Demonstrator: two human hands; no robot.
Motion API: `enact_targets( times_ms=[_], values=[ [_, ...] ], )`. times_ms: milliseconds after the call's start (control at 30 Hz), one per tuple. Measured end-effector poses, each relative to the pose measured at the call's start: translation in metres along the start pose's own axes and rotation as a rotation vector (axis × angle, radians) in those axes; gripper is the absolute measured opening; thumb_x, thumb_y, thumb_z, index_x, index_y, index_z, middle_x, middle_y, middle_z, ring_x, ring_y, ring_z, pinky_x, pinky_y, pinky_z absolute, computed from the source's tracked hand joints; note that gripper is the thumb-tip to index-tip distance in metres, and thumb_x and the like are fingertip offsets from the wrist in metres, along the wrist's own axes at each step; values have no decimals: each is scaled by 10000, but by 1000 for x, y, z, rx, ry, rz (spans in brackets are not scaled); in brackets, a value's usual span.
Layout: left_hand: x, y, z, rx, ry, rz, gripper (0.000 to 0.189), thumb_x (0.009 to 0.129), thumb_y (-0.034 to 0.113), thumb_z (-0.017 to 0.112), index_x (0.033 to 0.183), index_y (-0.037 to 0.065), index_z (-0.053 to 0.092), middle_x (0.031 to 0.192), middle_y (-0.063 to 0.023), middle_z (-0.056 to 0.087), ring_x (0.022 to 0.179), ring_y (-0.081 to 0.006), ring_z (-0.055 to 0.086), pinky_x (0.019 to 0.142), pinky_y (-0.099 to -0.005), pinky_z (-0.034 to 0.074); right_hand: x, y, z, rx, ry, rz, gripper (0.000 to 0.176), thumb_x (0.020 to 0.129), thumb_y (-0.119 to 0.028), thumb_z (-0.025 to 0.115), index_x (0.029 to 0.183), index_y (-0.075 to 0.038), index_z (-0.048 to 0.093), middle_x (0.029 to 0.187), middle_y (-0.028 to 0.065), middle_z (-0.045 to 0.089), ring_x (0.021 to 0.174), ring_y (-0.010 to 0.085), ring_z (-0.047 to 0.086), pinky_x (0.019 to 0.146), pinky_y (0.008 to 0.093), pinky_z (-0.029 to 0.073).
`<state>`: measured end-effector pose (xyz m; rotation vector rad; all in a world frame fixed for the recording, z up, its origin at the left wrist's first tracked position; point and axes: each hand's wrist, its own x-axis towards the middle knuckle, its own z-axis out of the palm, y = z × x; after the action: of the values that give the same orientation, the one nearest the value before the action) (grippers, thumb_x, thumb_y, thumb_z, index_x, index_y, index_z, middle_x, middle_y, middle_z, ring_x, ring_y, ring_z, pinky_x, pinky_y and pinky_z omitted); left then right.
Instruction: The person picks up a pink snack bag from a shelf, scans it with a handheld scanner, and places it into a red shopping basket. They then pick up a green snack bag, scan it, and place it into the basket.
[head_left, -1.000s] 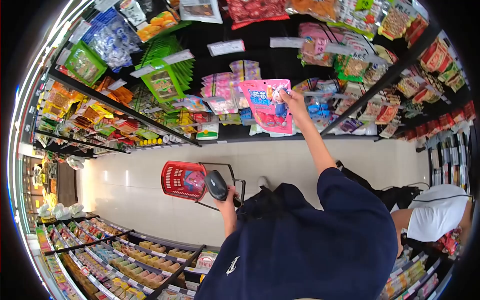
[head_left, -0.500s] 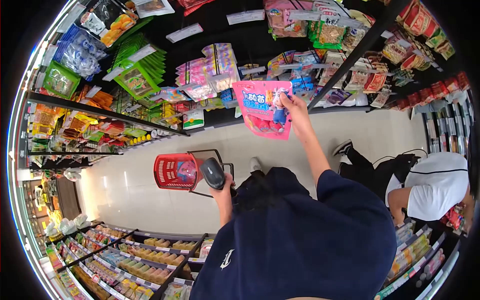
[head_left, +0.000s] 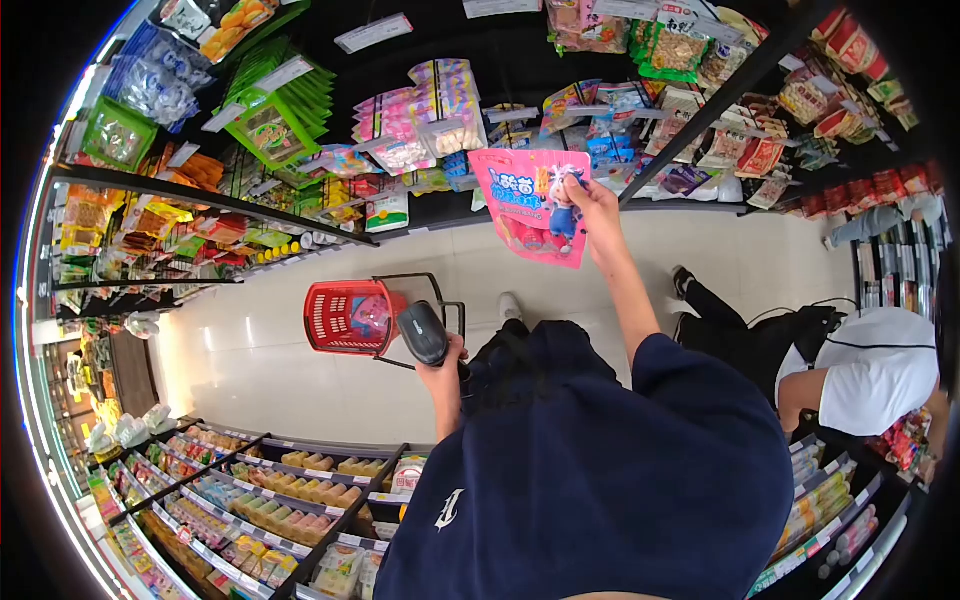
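My right hand [head_left: 594,212] grips the right edge of a pink candy pouch [head_left: 520,225], with the thumb across its front. The pouch is upright, its printed front with blue lettering and a cartoon figure towards me. It is in front of the hanging snack shelves. My left hand [head_left: 443,377] is closed around a black handheld barcode scanner [head_left: 423,334], held low by my waist; its grip is mostly hidden. Beside the scanner is a red shopping basket [head_left: 322,318] with a pink package [head_left: 370,315] inside and black handles [head_left: 450,304].
Racks of hanging snack bags [head_left: 280,135] line the far side of the aisle. Low shelves of packaged goods [head_left: 270,510] stand behind me on the left. A person in a white shirt [head_left: 880,365] bends down at the right. Another person's legs [head_left: 870,225] show further back.
The pouch has shifted slightly right and up in view, still in my right hand. The scanner and basket appear a little higher. Another person's legs have come into view at the right.
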<state>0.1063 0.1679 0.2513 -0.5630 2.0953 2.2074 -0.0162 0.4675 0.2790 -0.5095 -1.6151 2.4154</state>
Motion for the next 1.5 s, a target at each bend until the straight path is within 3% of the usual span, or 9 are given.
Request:
enact_targets(
  times_ms=[367, 500, 933, 1300, 1500],
  values=[
    [5, -4, -5, -63, 28, 26, 152, 823, 72, 744, 907, 12, 632, 713, -42, 613, 609, -140, 600, 590, -279, 473, -4, 13, 2, -89, 35, 24, 217, 988, -200, 597, 955, 8, 651, 858, 30, 672, 752, 81, 596, 713, 232, 468],
    [3, -6, -1, -39, 35, 30, 143, 823, 86, 746, 891, 11, 645, 697, -40, 615, 614, -139, 601, 592, -279, 471, -10, 27, -5, -250, 18, -169, 278, 977, -240, 624, 948, 34, 662, 846, 33, 689, 730, 67, 609, 682, 231, 491],
    [-16, -8, 7, 124, -57, 40, 122, 823, 81, 736, 852, -2, 652, 704, -36, 628, 628, -120, 597, 599, -268, 464, -51, 30, -24, -181, -33, -67, 245, 982, -178, 598, 1020, 59, 648, 891, 61, 699, 804, 90, 651, 748, 247, 513],
    [-25, -23, -2, 95, -5, 63, 150, 820, 122, 747, 842, -8, 674, 686, -33, 634, 624, -118, 600, 594, -265, 458, -61, 32, -5, -223, -94, -34, 235, 981, -181, 597, 1012, 45, 655, 895, 48, 692, 803, 75, 624, 740, 242, 495],
    [-17, -28, -17, 83, 21, 31, 242, 797, 163, 800, 858, 9, 623, 775, -14, 637, 686, -103, 574, 638, -273, 469, -49, 44, 16, -266, -192, -39, 230, 983, -178, 594, 1026, 40, 654, 913, 49, 694, 817, 75, 621, 745, 245, 495]
  ],
)
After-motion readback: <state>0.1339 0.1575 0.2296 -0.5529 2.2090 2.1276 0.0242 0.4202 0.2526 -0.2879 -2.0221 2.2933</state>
